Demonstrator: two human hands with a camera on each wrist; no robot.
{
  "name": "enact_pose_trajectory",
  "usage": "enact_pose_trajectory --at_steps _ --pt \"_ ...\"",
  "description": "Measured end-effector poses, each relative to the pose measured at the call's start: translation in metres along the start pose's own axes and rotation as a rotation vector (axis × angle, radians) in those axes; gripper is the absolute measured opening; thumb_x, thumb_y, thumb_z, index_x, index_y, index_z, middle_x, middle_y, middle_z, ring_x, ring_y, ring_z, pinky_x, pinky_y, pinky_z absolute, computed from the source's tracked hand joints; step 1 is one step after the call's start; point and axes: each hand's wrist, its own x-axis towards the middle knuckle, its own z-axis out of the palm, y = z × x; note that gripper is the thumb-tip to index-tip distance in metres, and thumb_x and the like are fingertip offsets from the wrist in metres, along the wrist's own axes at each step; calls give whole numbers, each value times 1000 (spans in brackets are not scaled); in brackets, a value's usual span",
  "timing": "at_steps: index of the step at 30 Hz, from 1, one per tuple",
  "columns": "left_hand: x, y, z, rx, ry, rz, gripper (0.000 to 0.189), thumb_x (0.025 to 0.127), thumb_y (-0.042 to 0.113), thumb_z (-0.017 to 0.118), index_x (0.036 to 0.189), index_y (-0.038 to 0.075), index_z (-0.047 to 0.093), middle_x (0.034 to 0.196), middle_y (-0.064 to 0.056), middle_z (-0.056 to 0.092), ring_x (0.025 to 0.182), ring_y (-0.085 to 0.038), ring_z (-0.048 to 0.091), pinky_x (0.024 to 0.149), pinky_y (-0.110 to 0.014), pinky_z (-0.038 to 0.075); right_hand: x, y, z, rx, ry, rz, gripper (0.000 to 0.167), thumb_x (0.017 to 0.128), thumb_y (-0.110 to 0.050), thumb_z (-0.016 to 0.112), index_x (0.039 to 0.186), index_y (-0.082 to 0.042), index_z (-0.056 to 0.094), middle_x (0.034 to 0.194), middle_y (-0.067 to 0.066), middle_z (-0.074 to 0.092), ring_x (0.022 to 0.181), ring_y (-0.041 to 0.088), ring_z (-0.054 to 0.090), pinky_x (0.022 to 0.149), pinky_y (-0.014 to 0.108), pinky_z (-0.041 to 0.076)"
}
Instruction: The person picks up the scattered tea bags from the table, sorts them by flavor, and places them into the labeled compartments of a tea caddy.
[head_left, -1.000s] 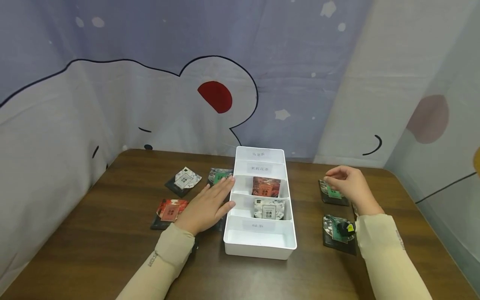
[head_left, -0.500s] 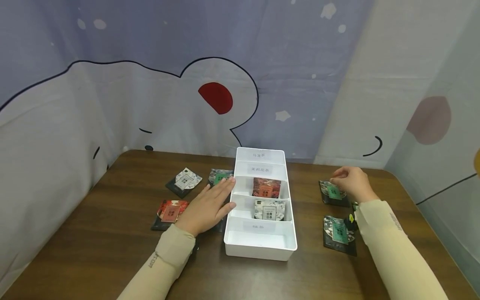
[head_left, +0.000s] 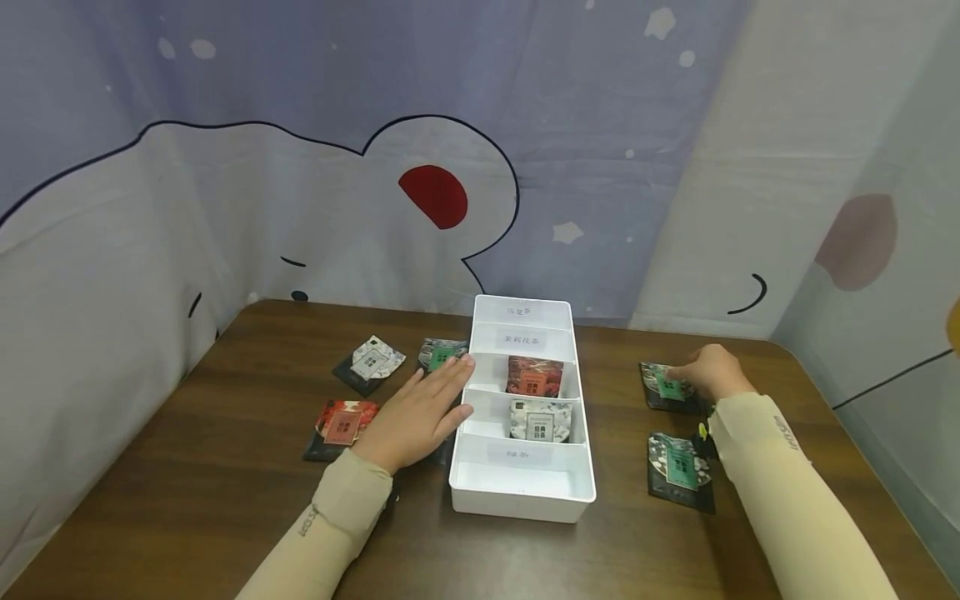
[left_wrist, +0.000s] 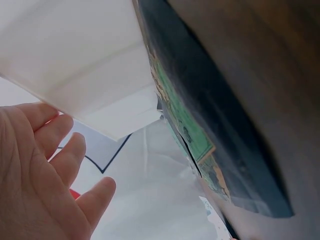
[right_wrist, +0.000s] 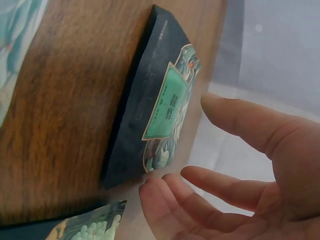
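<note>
My right hand (head_left: 712, 372) had dropped beside the flat black-and-green rectangular sachet (head_left: 665, 390), just to its right, thumb and fingers parted; my left hand (head_left: 415, 421), straight-fingered, was farther.

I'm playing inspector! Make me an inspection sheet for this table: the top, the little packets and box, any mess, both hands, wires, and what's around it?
Surface: brown, wood-patterned table.
Job's things: white divided box, with a boxed red packet in the middle compartment and a boxed white packet in the next one nearer you. Left: loose white packet, loose red packet, left green packet. Right: far green packet, near green packet. Arms may hide more.
Clutter: nothing seen.
Hands: left hand, fingers straight, at the box's left rim; right hand, thumb and fingers apart, at the far green packet, contact unclear.
Cables: nothing seen.
Surroundings: cartoon-printed curtain behind the table.
</note>
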Motion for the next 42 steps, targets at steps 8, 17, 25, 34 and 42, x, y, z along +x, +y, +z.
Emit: enact_pose_trajectory --at_steps 8,17,25,34,42 --pt "0 0 0 -5 -8 -7 66 108 48 39 163 13 24 166 -4 26 153 -27 25 122 -56 22 1 -1 2 -20 -50 23 80 91 -28 76 131 29 37 127 46 46 105 55 60 82 53 58" --pt "0 0 2 -10 2 3 66 108 47 40 162 13 24 166 -4 26 152 -27 26 122 -55 21 3 1 3 -71 -61 26 50 87 -31 79 94 14 58 90 25 57 85 38 61 72 43 58" --pt "1 -2 4 -6 7 6 66 108 47 39 163 14 24 167 -3 26 152 -27 26 122 -55 21 5 4 2 -36 -49 41 62 89 -27 77 115 25 55 107 35 59 97 44 60 81 50 56" --pt "0 -1 2 -1 5 3 66 108 47 40 162 13 25 167 -3 26 152 -26 26 123 -55 22 6 7 7 173 -19 -3 32 92 -7 68 113 16 59 112 27 59 105 41 62 85 46 60" --pt "1 -2 2 5 1 2 66 108 48 39 163 14 24 167 -3 25 152 -27 26 122 -55 23 3 8 15 280 -22 -49 31 96 -5 64 120 14 56 110 20 59 92 23 59 74 31 59"
